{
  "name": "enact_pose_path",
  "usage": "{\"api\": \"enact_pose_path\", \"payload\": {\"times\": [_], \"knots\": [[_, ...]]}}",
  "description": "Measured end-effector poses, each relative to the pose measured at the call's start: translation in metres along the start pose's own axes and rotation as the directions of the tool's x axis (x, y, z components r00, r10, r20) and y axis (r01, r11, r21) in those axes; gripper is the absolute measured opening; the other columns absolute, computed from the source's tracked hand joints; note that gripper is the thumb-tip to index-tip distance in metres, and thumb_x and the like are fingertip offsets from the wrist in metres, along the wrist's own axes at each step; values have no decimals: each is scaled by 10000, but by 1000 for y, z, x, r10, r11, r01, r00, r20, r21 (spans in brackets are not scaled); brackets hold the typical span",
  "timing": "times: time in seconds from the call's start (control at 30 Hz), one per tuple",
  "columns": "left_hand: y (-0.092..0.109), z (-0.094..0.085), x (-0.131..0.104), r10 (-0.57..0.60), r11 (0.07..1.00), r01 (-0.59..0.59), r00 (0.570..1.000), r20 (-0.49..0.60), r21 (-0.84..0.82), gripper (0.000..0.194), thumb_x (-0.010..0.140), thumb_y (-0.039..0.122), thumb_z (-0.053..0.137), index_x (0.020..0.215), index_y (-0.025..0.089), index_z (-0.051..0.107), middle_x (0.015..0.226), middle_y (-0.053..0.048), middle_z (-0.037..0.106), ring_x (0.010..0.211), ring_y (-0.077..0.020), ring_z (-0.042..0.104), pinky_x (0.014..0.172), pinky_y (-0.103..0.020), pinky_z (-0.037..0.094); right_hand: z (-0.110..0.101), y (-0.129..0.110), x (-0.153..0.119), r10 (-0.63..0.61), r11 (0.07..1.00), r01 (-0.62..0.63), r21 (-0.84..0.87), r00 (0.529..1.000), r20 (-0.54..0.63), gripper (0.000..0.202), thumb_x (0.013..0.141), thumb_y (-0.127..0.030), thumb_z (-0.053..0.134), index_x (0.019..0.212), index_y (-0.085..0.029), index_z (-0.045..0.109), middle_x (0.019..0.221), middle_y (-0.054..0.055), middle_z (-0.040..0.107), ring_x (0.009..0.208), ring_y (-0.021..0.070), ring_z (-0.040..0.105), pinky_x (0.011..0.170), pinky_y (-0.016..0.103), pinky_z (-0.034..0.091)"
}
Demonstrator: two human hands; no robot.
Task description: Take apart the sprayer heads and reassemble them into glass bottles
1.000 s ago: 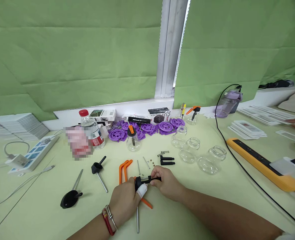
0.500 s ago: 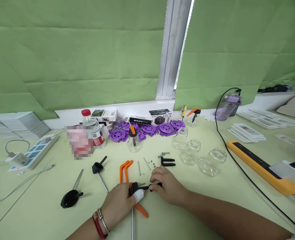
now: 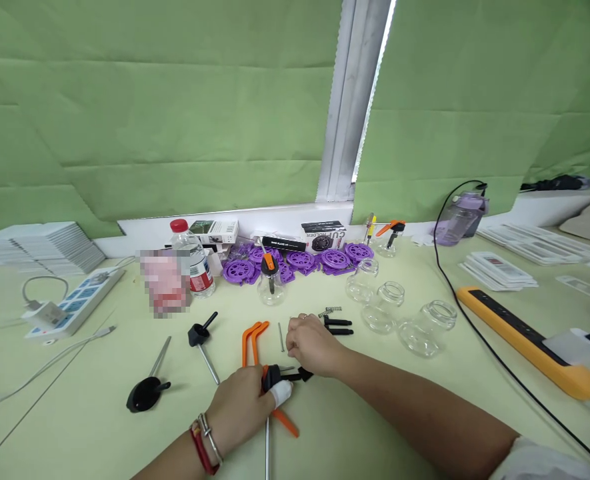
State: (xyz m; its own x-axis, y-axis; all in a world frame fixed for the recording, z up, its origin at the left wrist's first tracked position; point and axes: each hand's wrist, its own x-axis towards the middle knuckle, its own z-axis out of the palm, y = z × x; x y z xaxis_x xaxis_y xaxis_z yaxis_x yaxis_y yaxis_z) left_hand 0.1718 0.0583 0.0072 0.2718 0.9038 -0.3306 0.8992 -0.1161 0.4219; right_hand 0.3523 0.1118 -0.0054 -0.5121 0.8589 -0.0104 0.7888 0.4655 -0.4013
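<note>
A black lid (image 3: pixel 272 377) is held by the left hand (image 3: pixel 239 405) at the lower centre of the frame. The fingers of this hand are closed around it, and the thumb, on which a white wrap (image 3: pixel 281 393) is worn, is pressed along its side. Below the black lid, a metal tube (image 3: pixel 267 447) is pointed to the lower edge of the frame, and an orange lever (image 3: pixel 285 423) is seen beside it.

The right hand (image 3: pixel 313 343) is placed over the bench (image 3: pixel 375 427), a little to the right of and above the black lid. Its fingers are bent and pointed down; whether something is pinched by them cannot be told, because the fingertips are hidden. A black piece (image 3: pixel 305 374) is seen just under this hand, at the right end of the held parts.

Two orange handles (image 3: pixel 255 339) are laid above the left hand, and a long screw (image 3: pixel 281 337) is laid between them and the right hand. To the right of this hand, two black rods (image 3: pixel 339 327) and some springs (image 3: pixel 331 311) are seen. Three glass jars (image 3: pixel 419 337) are laid tilted at the right of centre. Two more lids (image 3: pixel 145 395) with metal tubes are placed at the lower left.
</note>
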Motion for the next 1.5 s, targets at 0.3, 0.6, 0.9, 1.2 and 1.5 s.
{"api": "enact_pose_path", "payload": {"times": [0.3, 0.6, 0.9, 1.2, 1.5], "knots": [[1, 0, 0, 8, 1000, -8, 1000, -6, 21, 440, 794, 609, 384, 688, 199, 502, 684, -31, 620, 623, -198, 575, 503, -258, 291, -13, 12, -1, 1, 1000, 2, 24, 993, -121, 114, 735, -106, 548, 704, -152, 647, 828, 44, 613, 840, 164, 503, 807, 290, 330], [2, -1, -1, 13, 999, -13, 1000, -10, 31, 453, 797, 621, 364, 683, 203, 493, 690, -38, 618, 628, -201, 574, 506, -259, 284, -23, 27, 2, 49, 995, -54, -88, 997, -54, 135, 717, -64, 551, 634, -139, 626, 896, 61, 563, 843, 160, 458, 771, 292, 318], [3, -2, -1, 21, 999, -21, 1000, -8, 25, 435, 807, 600, 366, 684, 205, 499, 701, -40, 618, 632, -203, 579, 504, -259, 285, -17, 32, 1, 55, 996, -59, -64, 996, -72, 167, 739, -70, 528, 622, -132, 630, 904, 75, 554, 819, 156, 438, 755, 294, 300], [4, -3, -5, 30, 998, -30, 1000, -4, 53, 456, 812, 608, 346, 681, 204, 511, 677, -40, 616, 609, -198, 574, 500, -261, 299, -14, 32, 0, 61, 995, -69, -78, 993, -99, 187, 735, -68, 508, 594, -134, 612, 888, 68, 560, 810, 155, 442, 767, 293, 299], [5, -5, -8, 5, 987, 4, 999, -53, 161, 462, 820, 600, 333, 726, 206, 556, 719, -60, 647, 660, -230, 609, 510, -273, 328, -14, 33, -1, 65, 997, -71, -35, 984, -166, 159, 758, -80, 525, 716, -151, 661, 894, 60, 571, 863, 167, 480, 799, 299, 319]]}}
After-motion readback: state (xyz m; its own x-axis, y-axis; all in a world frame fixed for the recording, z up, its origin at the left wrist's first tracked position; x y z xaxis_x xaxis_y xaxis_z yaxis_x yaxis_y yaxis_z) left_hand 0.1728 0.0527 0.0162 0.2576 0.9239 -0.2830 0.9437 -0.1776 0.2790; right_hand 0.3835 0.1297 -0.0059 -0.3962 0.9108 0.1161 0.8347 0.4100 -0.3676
